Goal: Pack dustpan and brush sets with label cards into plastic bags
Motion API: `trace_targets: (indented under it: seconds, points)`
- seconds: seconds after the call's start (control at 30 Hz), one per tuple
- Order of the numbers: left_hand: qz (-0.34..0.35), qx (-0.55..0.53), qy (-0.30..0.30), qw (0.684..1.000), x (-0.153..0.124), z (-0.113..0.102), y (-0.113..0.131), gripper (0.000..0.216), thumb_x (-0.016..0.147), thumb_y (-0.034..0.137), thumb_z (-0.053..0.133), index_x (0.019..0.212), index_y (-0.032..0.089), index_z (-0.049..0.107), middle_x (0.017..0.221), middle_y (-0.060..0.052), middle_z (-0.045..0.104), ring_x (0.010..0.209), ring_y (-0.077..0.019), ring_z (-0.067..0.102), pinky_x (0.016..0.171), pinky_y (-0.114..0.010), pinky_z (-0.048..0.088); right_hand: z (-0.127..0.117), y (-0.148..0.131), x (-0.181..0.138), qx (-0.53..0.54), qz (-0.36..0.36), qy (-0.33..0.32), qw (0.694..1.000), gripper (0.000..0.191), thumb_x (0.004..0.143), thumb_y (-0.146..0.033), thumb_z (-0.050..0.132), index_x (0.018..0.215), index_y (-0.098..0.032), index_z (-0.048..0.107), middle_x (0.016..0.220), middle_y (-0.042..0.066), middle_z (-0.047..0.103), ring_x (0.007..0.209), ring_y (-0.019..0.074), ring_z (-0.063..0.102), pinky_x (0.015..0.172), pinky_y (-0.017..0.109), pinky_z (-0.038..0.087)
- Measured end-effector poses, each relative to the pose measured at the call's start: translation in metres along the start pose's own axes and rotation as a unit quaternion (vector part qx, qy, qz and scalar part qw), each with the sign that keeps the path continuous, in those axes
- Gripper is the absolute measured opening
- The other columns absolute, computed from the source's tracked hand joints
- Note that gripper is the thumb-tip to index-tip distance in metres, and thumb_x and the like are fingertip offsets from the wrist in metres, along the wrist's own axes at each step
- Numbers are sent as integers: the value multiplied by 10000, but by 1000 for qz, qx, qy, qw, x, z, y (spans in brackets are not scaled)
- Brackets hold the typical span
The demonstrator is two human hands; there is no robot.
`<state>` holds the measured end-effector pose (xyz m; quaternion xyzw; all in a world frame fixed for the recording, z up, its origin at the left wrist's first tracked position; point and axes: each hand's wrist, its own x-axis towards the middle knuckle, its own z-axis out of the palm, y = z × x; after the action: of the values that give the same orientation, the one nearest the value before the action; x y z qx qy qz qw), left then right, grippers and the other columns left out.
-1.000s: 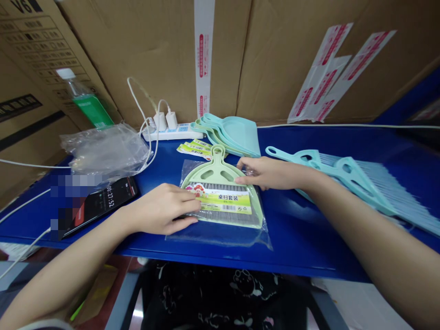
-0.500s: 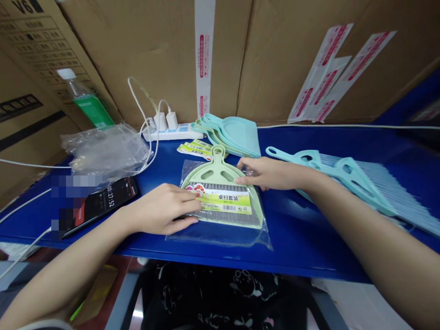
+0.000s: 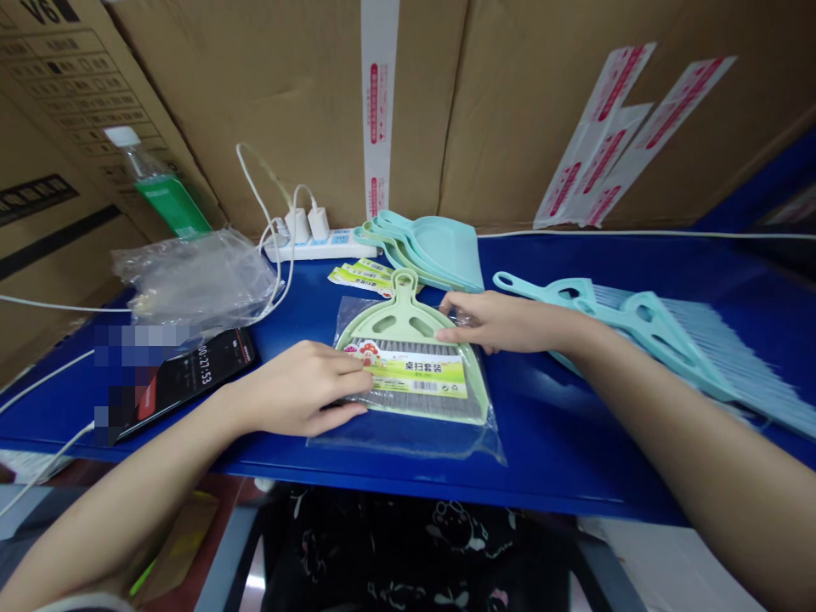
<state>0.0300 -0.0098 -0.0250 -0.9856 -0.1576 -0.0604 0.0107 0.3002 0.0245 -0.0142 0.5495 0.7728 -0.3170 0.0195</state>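
Note:
A light green dustpan and brush set (image 3: 405,316) lies flat in a clear plastic bag (image 3: 421,438), handle pointing away from me. Grey bristles show around its yellow-green paper label (image 3: 439,371). My left hand (image 3: 312,384) rests over the set's left side, fingers stretched out on the label and thumb low on the bag. At the upper right edge, my right hand (image 3: 488,321) grips the set, its thumb on top; some fingertips are hidden by the edge and plastic.
Behind the set are stacked dustpans (image 3: 446,242) and loose labels (image 3: 360,276). Blue brushes (image 3: 676,336) lie right. Leftward are a phone (image 3: 197,374), plastic bags (image 3: 197,276), a bottle (image 3: 169,200) and a power strip (image 3: 325,245) with cables. Cardboard (image 3: 510,110) walls the table's (image 3: 561,459) back.
The phone's timer has advanced by a second. Both hands and the bagged set stay in the same place.

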Motion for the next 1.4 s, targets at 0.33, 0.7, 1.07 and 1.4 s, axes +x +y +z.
trace_targets:
  seconds: [0.33,0.7,1.07,1.4]
  points:
    - [-4,3,-7,1000,0,-1,1,230,972,280,418,853,176,585,805,-24,685,722,-154,643,613,-258,464,-1,1,-1,6,-6,-2,1000,538,759,-691,517,985,-205,465,774,36,615,575,167,587,573,318,456]
    - [1,10,-3,1000,0,0,1,208,966,264,433,849,171,579,787,-24,677,700,-152,632,612,-253,454,-1,-3,-1,3,3,-2,1000,570,735,-694,534,1005,-196,479,783,45,621,592,177,597,578,316,444]
    - [-3,11,-8,1000,-1,-1,1,231,969,275,417,843,176,583,793,-26,682,707,-151,638,601,-255,454,-1,1,-1,-1,-10,-3,1000,539,775,-712,492,976,-214,451,765,27,609,576,168,593,567,319,452]
    - [-4,14,-6,1000,-1,0,1,223,964,275,422,853,178,590,794,-22,681,708,-148,634,613,-255,464,-1,2,0,-2,-13,-2,1000,544,762,-719,494,967,-217,453,758,24,610,573,169,589,565,320,447]
